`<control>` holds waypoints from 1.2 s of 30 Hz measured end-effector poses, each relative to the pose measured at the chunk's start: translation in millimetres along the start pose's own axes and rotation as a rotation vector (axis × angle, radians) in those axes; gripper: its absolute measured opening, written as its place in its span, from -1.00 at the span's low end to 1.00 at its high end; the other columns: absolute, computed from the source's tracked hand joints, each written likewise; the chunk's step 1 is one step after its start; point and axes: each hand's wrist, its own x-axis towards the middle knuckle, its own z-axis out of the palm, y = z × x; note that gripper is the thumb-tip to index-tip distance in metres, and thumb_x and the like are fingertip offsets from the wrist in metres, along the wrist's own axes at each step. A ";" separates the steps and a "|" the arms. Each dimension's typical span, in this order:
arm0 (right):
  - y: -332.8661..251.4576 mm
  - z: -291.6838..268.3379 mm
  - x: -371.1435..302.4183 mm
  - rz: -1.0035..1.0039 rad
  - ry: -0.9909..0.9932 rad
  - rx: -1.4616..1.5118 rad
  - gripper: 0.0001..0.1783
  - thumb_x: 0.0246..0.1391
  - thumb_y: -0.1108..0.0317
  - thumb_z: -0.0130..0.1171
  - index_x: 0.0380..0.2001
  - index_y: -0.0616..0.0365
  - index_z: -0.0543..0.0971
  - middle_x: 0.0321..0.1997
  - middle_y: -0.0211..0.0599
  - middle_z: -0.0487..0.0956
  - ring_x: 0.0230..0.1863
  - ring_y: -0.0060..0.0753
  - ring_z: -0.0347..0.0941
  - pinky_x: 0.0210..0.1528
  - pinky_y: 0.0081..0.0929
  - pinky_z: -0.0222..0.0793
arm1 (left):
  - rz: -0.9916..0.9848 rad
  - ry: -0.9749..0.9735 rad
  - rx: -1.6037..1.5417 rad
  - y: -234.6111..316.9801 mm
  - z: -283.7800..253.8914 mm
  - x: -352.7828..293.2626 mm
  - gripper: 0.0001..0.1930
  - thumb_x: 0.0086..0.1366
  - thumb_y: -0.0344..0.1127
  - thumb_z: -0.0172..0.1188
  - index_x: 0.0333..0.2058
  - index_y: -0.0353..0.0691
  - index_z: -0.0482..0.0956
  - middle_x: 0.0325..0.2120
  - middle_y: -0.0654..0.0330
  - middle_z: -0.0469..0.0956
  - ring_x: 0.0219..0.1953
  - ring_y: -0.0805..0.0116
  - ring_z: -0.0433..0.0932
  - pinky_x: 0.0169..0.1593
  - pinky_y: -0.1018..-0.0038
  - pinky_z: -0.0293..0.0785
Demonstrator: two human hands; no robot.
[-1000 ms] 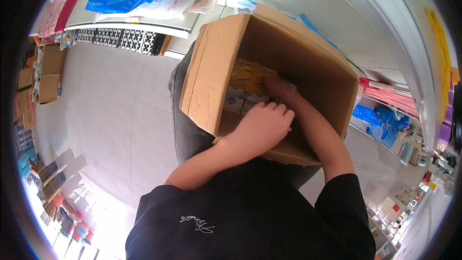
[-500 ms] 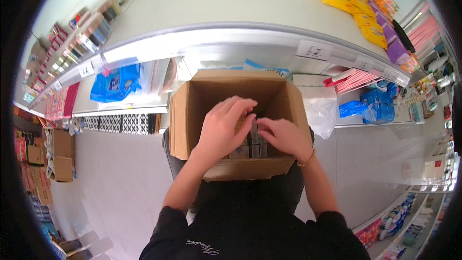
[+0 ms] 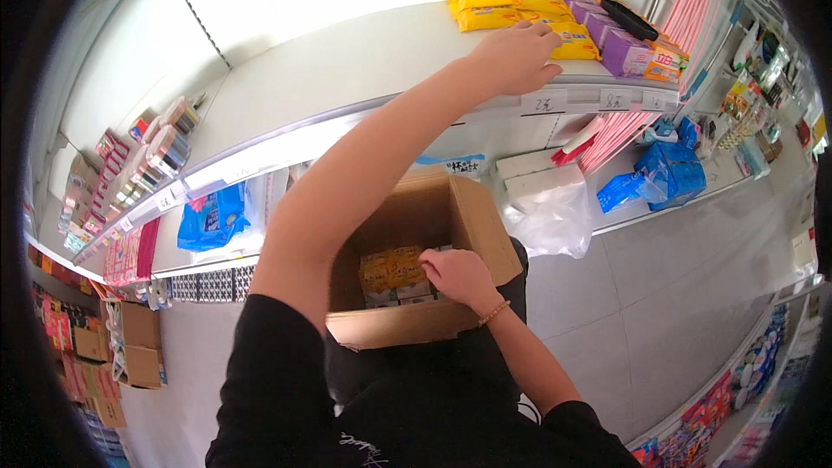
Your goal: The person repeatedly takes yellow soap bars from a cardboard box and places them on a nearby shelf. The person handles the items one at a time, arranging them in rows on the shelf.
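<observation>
My left hand (image 3: 517, 56) is stretched up to the shelf, at the front end of the yellow soft packs (image 3: 494, 17). Its fingers are apart and nothing shows in it; whether they touch a pack is hard to tell. Below, an open cardboard carton (image 3: 485, 230) rests at my lap. Inside lies a yellow packet (image 3: 390, 270) on top of several small grey-white boxes. My right hand (image 3: 459, 277) is inside the carton, its fingers closed at the packet's right end. My left forearm hides part of the carton's left side.
Purple boxes (image 3: 626, 54) and an orange pack (image 3: 666, 61) stand right of the yellow packs. Jars (image 3: 167, 149) line the shelf's left end. On the lower shelf are a blue bag (image 3: 212, 218), a white plastic bag (image 3: 555, 230) and a blue pack (image 3: 672, 175).
My left hand has gone from inside the carton up to the shelf's yellow packs. The right hand stays in the carton. My view has shifted, and a yellow packet now shows plainly inside.
</observation>
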 end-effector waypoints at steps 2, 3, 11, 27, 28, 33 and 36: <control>-3.1 0.0 -0.8 0.000 -0.013 0.007 -0.81 0.25 0.22 0.05 -0.26 0.06 0.56 -0.48 -0.08 0.61 -0.39 0.02 0.59 -0.36 -0.07 0.50 | -0.066 -0.007 0.028 -10.5 21.5 19.5 -0.49 0.31 -0.02 0.19 0.11 -0.23 0.50 0.08 -0.05 0.51 0.16 -0.06 0.46 0.24 0.17 0.39; -3.7 -1.4 -2.9 0.000 -0.004 0.003 -0.82 0.25 0.23 0.05 -0.27 0.06 0.56 -0.49 -0.08 0.61 -0.40 0.02 0.59 -0.36 -0.06 0.50 | -0.151 -0.022 -0.008 -10.4 28.2 28.2 -0.43 0.28 0.02 0.22 0.13 -0.26 0.49 0.11 -0.07 0.49 0.17 -0.06 0.45 0.25 0.18 0.39; 4.8 -5.2 -11.0 -0.002 0.059 0.028 -0.84 0.23 0.26 0.07 -0.28 0.09 0.56 -0.49 -0.08 0.60 -0.41 0.03 0.58 -0.34 -0.06 0.49 | -0.317 -0.339 -0.066 -9.2 6.8 51.4 -0.25 0.03 0.11 0.39 0.08 -0.33 0.52 0.04 -0.14 0.54 0.05 0.01 0.56 0.13 0.20 0.49; -12.7 -22.7 1.3 0.092 0.167 0.947 -0.58 0.37 0.06 0.01 0.06 0.15 0.51 -0.24 -0.23 0.67 -0.32 -0.37 0.62 -0.21 -0.42 0.55 | -0.172 0.194 -0.232 46.0 -147.7 -159.9 -0.45 -0.07 -0.55 0.41 -0.01 -0.16 0.60 -0.06 0.08 0.54 0.01 0.09 0.55 0.13 0.34 0.48; -24.2 -34.3 3.3 0.053 0.181 1.098 -0.54 0.39 0.04 0.00 0.10 0.19 0.47 -0.22 -0.22 0.66 -0.30 -0.41 0.61 -0.19 -0.45 0.54 | -0.211 0.185 -0.266 52.6 -152.9 -185.6 -0.43 -0.10 -0.58 0.42 -0.01 -0.17 0.60 -0.07 0.08 0.54 0.02 0.10 0.54 0.13 0.34 0.47; -52.6 -45.7 16.5 -0.097 0.116 1.365 -0.59 0.42 0.15 -0.01 0.10 0.28 0.44 -0.17 -0.17 0.64 -0.28 -0.45 0.60 -0.17 -0.49 0.54 | -0.476 0.062 -0.550 74.7 -135.3 -284.7 -0.40 -0.14 -0.64 0.41 -0.01 -0.20 0.60 -0.01 0.08 0.49 0.05 0.15 0.52 0.16 0.34 0.44; -64.8 -32.7 18.8 0.226 0.024 1.181 -0.64 0.40 0.17 0.04 0.01 0.27 0.49 -0.21 -0.22 0.65 -0.33 -0.52 0.59 -0.22 -0.53 0.53 | -0.617 0.138 -0.762 80.2 -109.5 -330.9 -0.39 -0.06 -0.64 0.41 0.05 -0.22 0.55 0.12 0.12 0.42 0.06 0.24 0.50 0.16 0.38 0.45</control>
